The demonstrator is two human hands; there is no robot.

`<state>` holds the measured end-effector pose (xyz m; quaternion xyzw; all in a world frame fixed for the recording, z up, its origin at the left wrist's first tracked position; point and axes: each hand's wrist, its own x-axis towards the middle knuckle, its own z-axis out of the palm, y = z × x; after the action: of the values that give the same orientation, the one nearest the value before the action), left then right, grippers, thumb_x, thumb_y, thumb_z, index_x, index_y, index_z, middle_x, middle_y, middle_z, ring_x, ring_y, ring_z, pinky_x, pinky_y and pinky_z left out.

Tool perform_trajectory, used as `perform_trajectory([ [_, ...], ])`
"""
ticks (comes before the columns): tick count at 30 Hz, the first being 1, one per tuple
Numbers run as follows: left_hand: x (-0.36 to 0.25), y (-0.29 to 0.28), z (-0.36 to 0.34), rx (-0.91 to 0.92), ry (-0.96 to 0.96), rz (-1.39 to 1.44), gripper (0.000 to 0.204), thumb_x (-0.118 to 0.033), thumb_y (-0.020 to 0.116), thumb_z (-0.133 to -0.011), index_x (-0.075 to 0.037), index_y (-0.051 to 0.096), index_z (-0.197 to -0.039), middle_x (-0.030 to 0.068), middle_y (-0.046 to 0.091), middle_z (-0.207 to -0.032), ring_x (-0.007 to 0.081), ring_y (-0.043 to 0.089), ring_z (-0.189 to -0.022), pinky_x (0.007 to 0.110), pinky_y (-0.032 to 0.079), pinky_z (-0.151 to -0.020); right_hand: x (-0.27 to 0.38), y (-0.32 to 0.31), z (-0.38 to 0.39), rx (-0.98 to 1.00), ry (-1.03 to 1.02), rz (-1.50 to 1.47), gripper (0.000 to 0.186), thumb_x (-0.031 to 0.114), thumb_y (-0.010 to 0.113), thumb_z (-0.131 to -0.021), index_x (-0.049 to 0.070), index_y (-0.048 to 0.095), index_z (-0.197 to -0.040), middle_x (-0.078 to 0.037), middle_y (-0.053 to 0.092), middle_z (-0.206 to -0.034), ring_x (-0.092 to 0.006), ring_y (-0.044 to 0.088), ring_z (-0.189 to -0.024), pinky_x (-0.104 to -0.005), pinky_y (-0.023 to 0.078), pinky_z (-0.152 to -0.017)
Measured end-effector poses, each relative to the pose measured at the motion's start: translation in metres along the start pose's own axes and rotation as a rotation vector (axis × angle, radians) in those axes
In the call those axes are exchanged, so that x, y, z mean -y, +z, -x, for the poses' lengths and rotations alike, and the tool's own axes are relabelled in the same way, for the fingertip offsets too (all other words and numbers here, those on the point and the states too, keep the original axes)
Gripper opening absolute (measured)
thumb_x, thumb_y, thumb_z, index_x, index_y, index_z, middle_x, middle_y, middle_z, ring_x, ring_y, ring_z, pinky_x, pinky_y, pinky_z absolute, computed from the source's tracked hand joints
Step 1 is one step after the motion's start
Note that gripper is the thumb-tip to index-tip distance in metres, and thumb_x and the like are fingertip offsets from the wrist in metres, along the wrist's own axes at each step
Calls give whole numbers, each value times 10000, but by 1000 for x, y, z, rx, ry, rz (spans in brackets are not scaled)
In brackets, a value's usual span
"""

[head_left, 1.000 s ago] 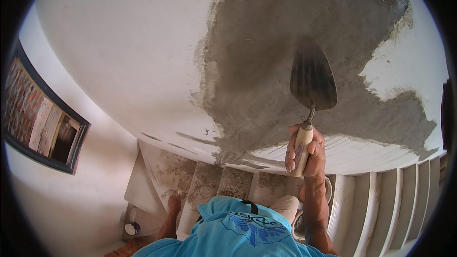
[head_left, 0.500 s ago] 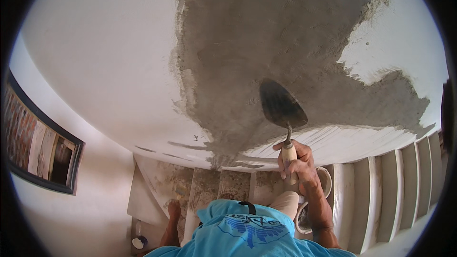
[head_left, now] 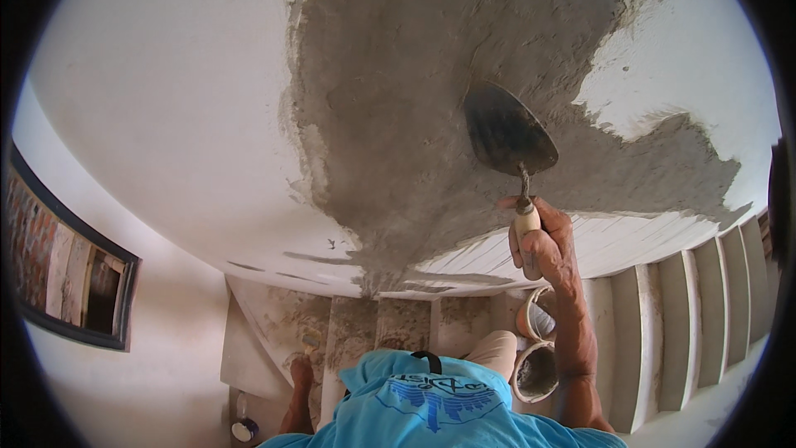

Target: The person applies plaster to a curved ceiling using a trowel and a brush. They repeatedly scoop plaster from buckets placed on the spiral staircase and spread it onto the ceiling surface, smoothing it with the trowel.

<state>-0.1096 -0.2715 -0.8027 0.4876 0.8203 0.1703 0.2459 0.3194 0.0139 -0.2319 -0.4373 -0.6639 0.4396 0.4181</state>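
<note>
My right hand [head_left: 545, 241] is closed around the pale wooden handle of a trowel [head_left: 510, 129]. Its dark, rounded blade lies against or very close to the grey mortar patch [head_left: 398, 91] on the white wall [head_left: 182, 99]. Low on the left, my left hand [head_left: 302, 368] hangs beside my body, closed on what looks like a brush [head_left: 311, 338] with a pale, yellowish head. That hand's fingers show only small.
Stairs [head_left: 630, 323] climb to the right, and mortar-splashed steps [head_left: 356, 323] lie below the wall. Two buckets stand by my right forearm, one holding grey mix [head_left: 537, 372], the other [head_left: 537, 315] behind it. A dark-framed opening [head_left: 124, 307] is at left; a small container [head_left: 245, 429] sits lower left.
My right hand has moved up and slightly right with the trowel, its blade now higher on the mortar patch. The buckets show more fully. My left hand stays nearly in place.
</note>
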Motion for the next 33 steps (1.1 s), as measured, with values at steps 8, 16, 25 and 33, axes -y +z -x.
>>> perform_trajectory([
  [8, 0, 1, -5, 27, 9, 14, 369, -275, 515, -980, 60, 663, -928, 293, 651, -922, 477, 602, -895, 555, 451, -811, 1, -5, -19, -12, -51, 2, 910, 749, 704, -749, -49, 628, -1180, -35, 558, -562, -99, 528, -426, -242, 396, -404],
  [16, -5, -2, -2, 78, -170, 225, 347, -250, 506, -979, 41, 665, -876, 278, 648, -839, 470, 608, -842, 562, 451, -758, -25, -16, 7, -25, 11, -94, 839, 691, 725, -769, -45, 640, -1162, -60, 581, -587, -105, 527, -414, -244, 397, -397],
  [25, 1, 1, -3, 21, 71, 45, 376, -267, 514, -962, 60, 651, -836, 297, 636, -823, 491, 603, -811, 580, 449, -757, 0, 2, 1, 3, -2, 23, 798, 710, 659, -806, -21, 656, -1125, -24, 568, -595, -93, 534, -466, -265, 413, -446],
  [33, -10, -1, -9, 32, 27, -26, 355, -257, 506, -971, 56, 652, -886, 281, 649, -922, 475, 599, -866, 563, 450, -793, 6, -5, -16, -29, -78, -46, 729, 607, 673, -828, -53, 640, -1135, -34, 565, -619, -94, 521, -457, -258, 411, -425],
])
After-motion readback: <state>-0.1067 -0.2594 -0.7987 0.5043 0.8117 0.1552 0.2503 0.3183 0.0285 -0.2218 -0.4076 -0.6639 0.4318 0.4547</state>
